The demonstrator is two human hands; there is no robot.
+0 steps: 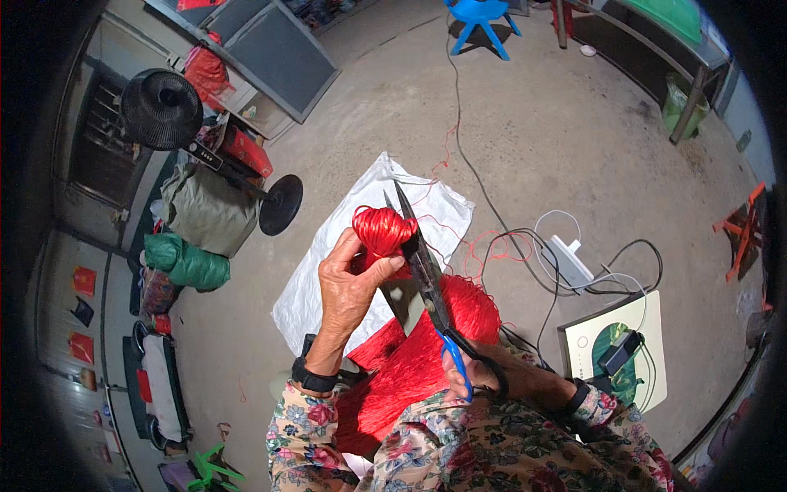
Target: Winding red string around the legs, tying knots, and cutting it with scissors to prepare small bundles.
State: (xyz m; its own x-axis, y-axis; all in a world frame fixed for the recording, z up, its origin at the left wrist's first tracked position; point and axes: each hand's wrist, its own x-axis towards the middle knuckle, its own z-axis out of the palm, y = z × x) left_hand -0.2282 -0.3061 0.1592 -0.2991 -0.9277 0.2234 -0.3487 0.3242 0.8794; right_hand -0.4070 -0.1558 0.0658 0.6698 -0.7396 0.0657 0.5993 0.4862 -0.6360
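My left hand (351, 279) is closed round a looped bundle of shiny red cord (382, 230), with its loops standing up above the thumb and fingers. In my right hand (479, 373) is a pair of scissors (424, 275) with dark blades and blue-and-black handles. The blades point up and away from me, slightly parted at the tips, right beside the cord bundle. A large mass of red cord (393, 381) lies across my lap below both hands. Whether the blades touch the held loops I cannot tell.
A white woven sheet (311, 283) lies on the concrete floor. To the right are a white power strip (569, 261), tangled cables and a cream panel appliance (657, 344). A black standing fan (161, 109) is at the left; a blue stool (478, 16) stands far ahead.
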